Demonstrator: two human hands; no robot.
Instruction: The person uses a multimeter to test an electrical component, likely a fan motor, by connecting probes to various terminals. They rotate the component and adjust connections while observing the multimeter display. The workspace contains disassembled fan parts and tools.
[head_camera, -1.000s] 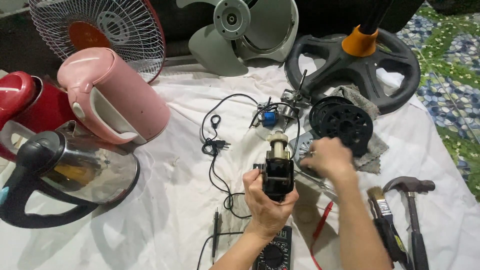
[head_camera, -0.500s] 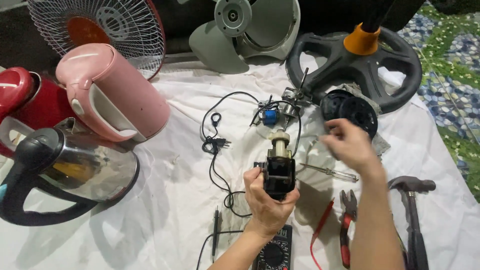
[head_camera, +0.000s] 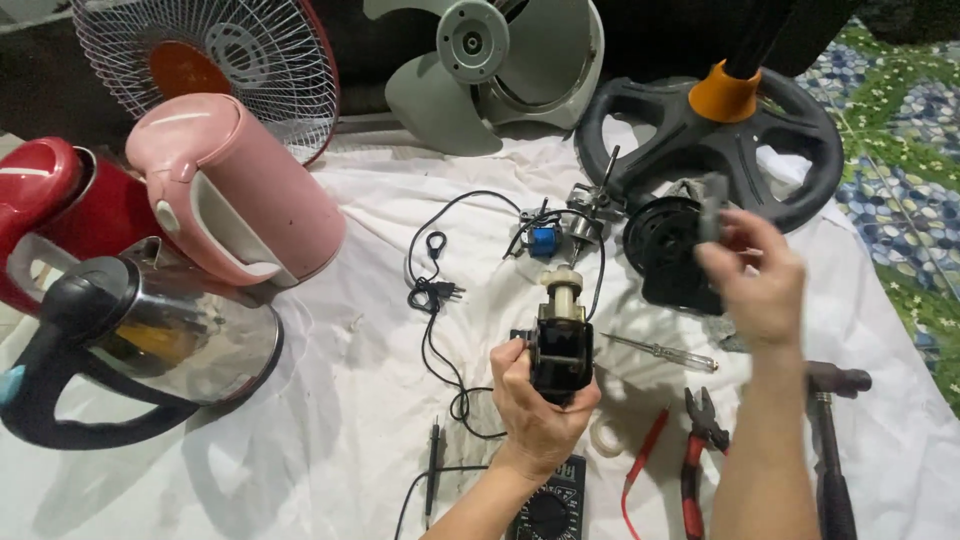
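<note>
Left hand (head_camera: 535, 400) was closed around a small black motor (head_camera: 560, 355), holding it upright so that its cream-coloured shaft end (head_camera: 562, 292) pointed away from the body and the block's face stayed turned up toward the eyes. That grip kept the part off the white cloth (head_camera: 360, 420) and steady above the dark multimeter (head_camera: 548, 510) lying just below the wrist.

Right hand (head_camera: 755, 280) was raised well apart from the motor, over the black round housing (head_camera: 665, 250), with its fingers pinched on a small grey piece (head_camera: 712, 205); the hand was blurred, so what that piece was could not be made out, and the pinch may have been looser than it looked.

Tools lay within reach of that hand: a clear-handled screwdriver (head_camera: 660, 350), red-handled pliers (head_camera: 698, 450) and a hammer (head_camera: 828, 440), all flat on the cloth. A black power cord (head_camera: 432, 290) ran in loops from beside the motor toward a blue-cored coil part (head_camera: 545, 240).

Set aside to the left were a pink kettle (head_camera: 235, 190), a red kettle (head_camera: 45, 215) and a steel kettle with a black handle (head_camera: 150, 345). At the far edge stood a fan grille (head_camera: 215, 60), a grey fan blade (head_camera: 480, 70) and a black stand base with an orange collar (head_camera: 725, 130).
</note>
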